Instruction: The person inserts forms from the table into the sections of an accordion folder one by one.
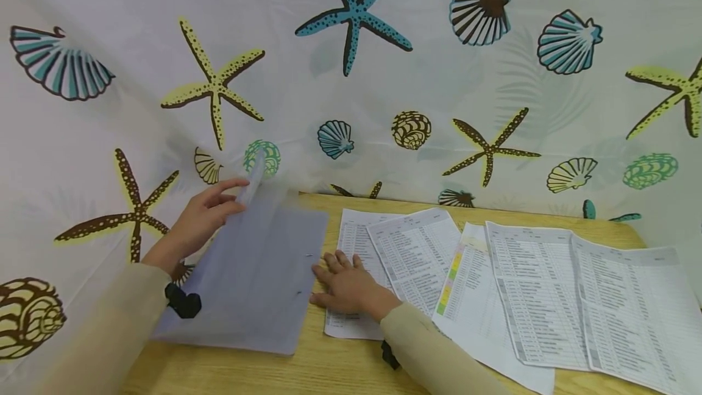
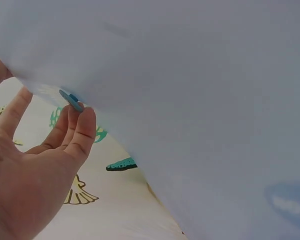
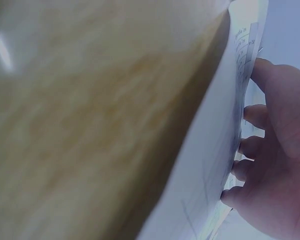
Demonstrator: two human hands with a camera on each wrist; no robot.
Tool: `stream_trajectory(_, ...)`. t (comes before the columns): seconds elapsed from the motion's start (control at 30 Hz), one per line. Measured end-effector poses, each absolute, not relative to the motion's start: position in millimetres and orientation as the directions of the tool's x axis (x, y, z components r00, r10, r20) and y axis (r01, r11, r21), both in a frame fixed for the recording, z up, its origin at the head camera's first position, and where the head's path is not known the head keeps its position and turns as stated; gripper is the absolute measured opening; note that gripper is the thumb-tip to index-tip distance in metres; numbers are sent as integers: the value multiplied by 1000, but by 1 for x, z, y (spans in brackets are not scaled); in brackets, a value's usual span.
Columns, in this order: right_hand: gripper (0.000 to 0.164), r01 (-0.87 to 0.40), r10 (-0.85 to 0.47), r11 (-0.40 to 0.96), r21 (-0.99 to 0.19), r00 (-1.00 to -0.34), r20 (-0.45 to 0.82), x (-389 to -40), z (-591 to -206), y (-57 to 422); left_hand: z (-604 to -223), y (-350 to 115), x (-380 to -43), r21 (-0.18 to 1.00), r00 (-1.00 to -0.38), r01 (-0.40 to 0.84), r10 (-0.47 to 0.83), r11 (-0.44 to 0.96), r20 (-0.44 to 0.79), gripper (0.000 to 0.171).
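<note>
A bluish-grey plastic folder (image 1: 269, 316) lies at the left of the table, its thin cover lifted on the left side. My left hand (image 1: 205, 218) pinches the raised cover near its top edge. In the left wrist view, the cover (image 2: 200, 100) fills much of the picture, and a small blue tab (image 2: 70, 99) shows by the fingertips. My right hand (image 1: 351, 285) rests with spread fingers on a printed sheet (image 1: 351, 325), just right of the folder. Its fingers also touch that sheet (image 3: 205, 140) in the right wrist view.
Several printed sheets overlap across the right: a tilted one (image 1: 414, 249), one with coloured side marks (image 1: 474, 297), and two long lists (image 1: 543, 297) (image 1: 631, 309). Beneath is a wooden table (image 1: 329, 370). A curtain (image 1: 384, 90) with starfish and shells hangs behind.
</note>
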State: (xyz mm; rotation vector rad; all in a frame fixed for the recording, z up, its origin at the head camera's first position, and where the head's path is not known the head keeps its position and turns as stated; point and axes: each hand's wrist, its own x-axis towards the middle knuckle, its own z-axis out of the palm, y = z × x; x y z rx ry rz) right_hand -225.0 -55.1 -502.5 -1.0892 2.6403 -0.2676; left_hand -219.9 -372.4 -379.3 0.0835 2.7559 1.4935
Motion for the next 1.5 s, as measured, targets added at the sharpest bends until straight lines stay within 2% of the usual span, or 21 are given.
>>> stream_trajectory(0.2, 71, -662, -707, 705, -256, -688, -166, -225, -503, -54, -379, -375, -225, 922, -995, -24, 78, 386, -59, 59)
stream_trajectory(0.47, 70, -666, -713, 698, -263, -683, -160, -225, -504, -54, -380, -372, -223, 935, -992, -58, 87, 350, -94, 63)
stream_trajectory(1.17, 71, -634, -697, 714, -297, -687, -207, -224, -495, -57, -380, -370, -219, 902, -992, 3, 112, 432, -50, 57)
stream_trajectory(1.5, 67, -644, -706, 699, -309, -689, -161, -225, -493, -57, -379, -369, -219, 866, -992, 3, 112, 501, -61, 60)
